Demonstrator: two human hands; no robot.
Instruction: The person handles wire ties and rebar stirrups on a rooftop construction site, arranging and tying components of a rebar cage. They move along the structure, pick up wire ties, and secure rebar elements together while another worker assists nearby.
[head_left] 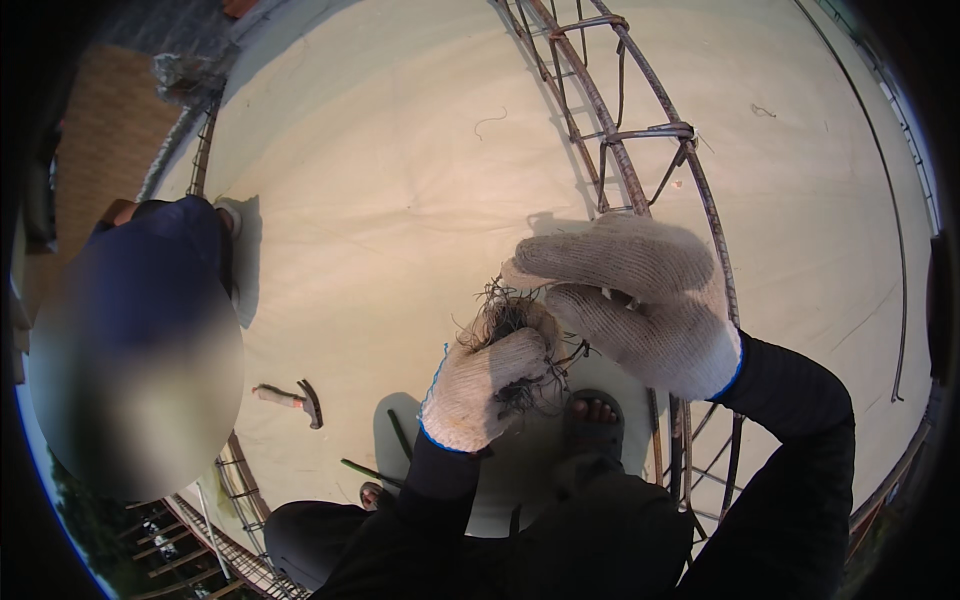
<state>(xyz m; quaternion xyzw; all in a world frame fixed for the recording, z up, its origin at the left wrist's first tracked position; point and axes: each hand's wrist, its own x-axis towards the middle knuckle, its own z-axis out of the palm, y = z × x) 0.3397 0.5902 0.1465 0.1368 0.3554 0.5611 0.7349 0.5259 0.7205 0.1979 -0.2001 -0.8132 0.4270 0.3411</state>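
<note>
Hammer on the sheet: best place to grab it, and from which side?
Grip the hammer by its pale handle, probably from above. It lies flat on the sheet, handle toward the co-worker, dark head at the other end, nothing over it. Both hands are occupied: left hand holds a wire bundle, right hand pinches it.

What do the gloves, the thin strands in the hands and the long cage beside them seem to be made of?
Gloves on the left hand and right hand: knitted cotton-like yarn, off-white, ribbed weave, blue cuff edge. Bundle of strands: probably thin metal tie wire, dark, stiff and kinked. Cage: likely steel reinforcing bars, dull brownish, perhaps rusty.
</note>
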